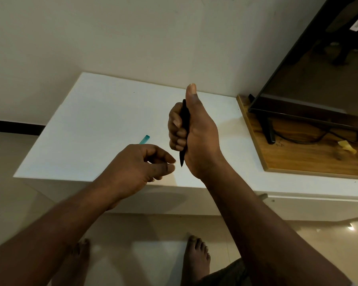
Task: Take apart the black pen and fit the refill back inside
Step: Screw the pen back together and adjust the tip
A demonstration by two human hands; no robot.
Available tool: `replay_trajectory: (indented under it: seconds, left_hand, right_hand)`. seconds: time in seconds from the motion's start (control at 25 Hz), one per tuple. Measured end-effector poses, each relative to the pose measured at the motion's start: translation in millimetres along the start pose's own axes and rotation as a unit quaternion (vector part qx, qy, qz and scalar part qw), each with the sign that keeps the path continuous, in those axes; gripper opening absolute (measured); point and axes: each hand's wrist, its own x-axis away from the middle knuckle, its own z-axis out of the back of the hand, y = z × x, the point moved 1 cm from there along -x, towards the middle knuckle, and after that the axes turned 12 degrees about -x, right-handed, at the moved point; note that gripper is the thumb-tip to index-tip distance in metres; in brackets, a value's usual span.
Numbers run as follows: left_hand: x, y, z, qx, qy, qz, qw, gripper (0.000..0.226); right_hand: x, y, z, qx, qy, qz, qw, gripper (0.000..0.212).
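Two bare hands hover above the white worktop (81, 120). Right hand (194, 133) is closed in a fist around the black pen (184, 118), thumb raised; the pen stands near upright, its tapered tip pointing down below the fist. Left hand (139, 166) sits just left of that tip, loosely curled, forefinger and thumb nearly meeting; whether anything lies between them cannot be told. One teal item (144, 139) lies on the worktop, partly hidden behind the left hand. A television (310, 79) stands on a wooden board (298, 153) at far right.
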Motion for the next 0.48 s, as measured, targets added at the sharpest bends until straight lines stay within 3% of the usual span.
replay_trajectory:
  seconds: [0.48]
  left_hand:
    - [-1.8,-5.8,-5.1,-0.047,-0.018,0.015,0.999,0.015]
  right_hand:
    - [-1.9,-1.6,1.6,-0.041,0.01,0.043,0.998,0.06]
